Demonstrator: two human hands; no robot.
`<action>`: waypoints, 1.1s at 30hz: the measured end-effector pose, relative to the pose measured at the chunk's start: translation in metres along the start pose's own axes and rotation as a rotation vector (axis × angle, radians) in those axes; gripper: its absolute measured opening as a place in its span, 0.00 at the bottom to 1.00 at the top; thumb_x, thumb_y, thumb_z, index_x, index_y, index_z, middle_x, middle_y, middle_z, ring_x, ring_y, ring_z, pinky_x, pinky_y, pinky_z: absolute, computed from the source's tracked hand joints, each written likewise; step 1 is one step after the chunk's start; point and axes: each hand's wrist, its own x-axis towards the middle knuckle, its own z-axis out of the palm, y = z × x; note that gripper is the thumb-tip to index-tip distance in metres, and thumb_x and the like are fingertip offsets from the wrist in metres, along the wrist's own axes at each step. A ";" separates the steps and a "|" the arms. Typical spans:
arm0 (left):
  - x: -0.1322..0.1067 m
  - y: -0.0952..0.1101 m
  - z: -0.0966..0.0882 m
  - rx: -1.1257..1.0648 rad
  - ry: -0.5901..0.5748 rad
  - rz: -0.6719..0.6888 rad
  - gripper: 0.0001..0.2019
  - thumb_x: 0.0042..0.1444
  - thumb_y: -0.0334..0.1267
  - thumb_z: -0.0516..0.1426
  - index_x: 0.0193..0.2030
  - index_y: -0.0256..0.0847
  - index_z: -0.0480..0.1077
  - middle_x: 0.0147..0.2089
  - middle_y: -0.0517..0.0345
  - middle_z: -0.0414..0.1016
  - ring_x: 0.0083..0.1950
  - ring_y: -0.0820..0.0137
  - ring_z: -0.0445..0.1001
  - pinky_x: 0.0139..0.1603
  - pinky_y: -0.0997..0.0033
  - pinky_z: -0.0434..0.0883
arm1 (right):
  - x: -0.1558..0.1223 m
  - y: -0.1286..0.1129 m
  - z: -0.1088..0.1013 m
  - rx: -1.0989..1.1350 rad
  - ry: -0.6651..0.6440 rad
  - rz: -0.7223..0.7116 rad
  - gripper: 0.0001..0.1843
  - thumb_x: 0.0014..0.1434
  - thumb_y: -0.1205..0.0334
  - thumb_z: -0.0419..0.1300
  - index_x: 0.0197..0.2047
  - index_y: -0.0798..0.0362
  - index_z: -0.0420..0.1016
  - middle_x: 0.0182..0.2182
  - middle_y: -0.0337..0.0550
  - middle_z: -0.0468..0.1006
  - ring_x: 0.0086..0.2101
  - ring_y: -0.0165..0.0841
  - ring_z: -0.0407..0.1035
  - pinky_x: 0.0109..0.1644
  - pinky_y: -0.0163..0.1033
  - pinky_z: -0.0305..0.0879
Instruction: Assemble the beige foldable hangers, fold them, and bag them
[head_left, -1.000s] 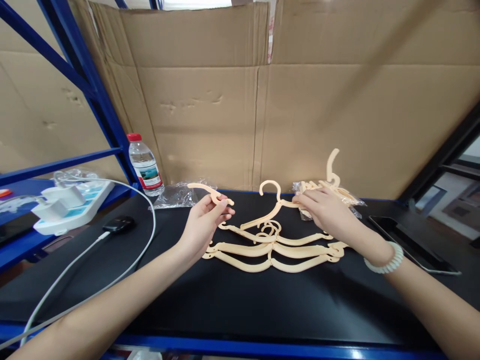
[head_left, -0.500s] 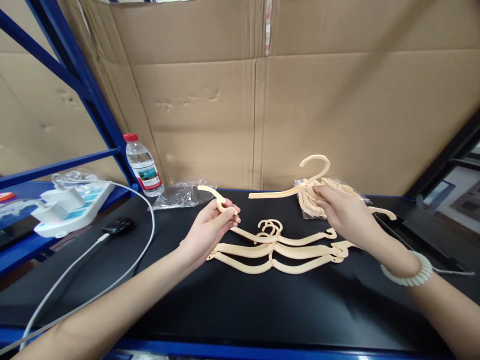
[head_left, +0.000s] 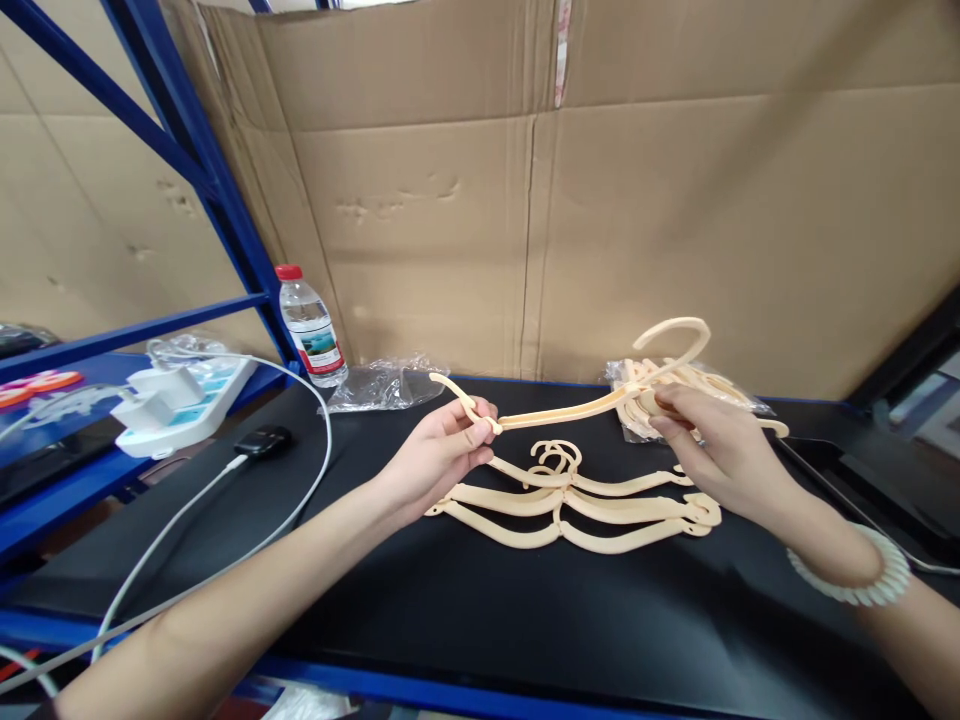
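Note:
My right hand [head_left: 709, 430] grips a cream plastic hanger [head_left: 570, 412] near its middle, with the hook curving up above my fingers. In my left hand [head_left: 454, 440] a small curved hanger end piece [head_left: 452, 393] is pinched between thumb and fingers. That piece meets the left tip of the hanger's arm; whether the two are joined I cannot tell. Below my hands, several similar hangers [head_left: 517, 540] lie stacked on the black tabletop [head_left: 480, 620]. Behind my right hand is a clear bag of cream hanger parts [head_left: 634, 425], partly covered by it.
A water bottle [head_left: 311, 335] with a red cap stands at the back left beside a crumpled clear bag [head_left: 390, 388]. Further left are a white power strip [head_left: 180, 425], a black charger plug [head_left: 262, 441] and a looping white cable [head_left: 330, 470]. Cardboard [head_left: 420, 250] forms the back wall.
My hands have come closer together, so the hanger's left tip now meets the end piece, where there was a gap before. The view has shifted slightly left.

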 end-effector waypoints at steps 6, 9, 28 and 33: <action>0.000 0.007 -0.005 -0.059 -0.117 -0.087 0.09 0.53 0.35 0.65 0.33 0.37 0.68 0.50 0.50 0.75 0.50 0.58 0.77 0.49 0.61 0.74 | 0.000 -0.001 -0.004 0.055 -0.001 -0.010 0.06 0.64 0.67 0.51 0.36 0.50 0.67 0.30 0.46 0.76 0.34 0.40 0.74 0.38 0.43 0.69; -0.001 0.008 -0.005 -0.057 -0.175 -0.107 0.08 0.57 0.35 0.63 0.33 0.37 0.67 0.52 0.48 0.75 0.51 0.56 0.78 0.49 0.61 0.75 | -0.001 -0.002 -0.003 0.041 -0.006 -0.015 0.05 0.64 0.66 0.52 0.36 0.50 0.67 0.33 0.48 0.77 0.37 0.42 0.74 0.38 0.45 0.69; 0.000 0.004 -0.002 -0.124 -0.168 -0.048 0.09 0.50 0.31 0.67 0.30 0.34 0.70 0.39 0.50 0.79 0.33 0.73 0.76 0.39 0.76 0.74 | -0.005 -0.005 0.006 0.004 0.056 -0.103 0.07 0.63 0.69 0.54 0.44 0.53 0.69 0.36 0.49 0.80 0.37 0.41 0.77 0.39 0.43 0.73; 0.001 0.003 -0.003 -0.134 -0.108 0.034 0.13 0.44 0.31 0.70 0.28 0.34 0.69 0.34 0.50 0.80 0.27 0.76 0.71 0.31 0.78 0.68 | -0.008 -0.009 0.010 0.033 0.029 -0.067 0.07 0.63 0.69 0.54 0.42 0.53 0.71 0.36 0.50 0.80 0.37 0.42 0.77 0.39 0.43 0.73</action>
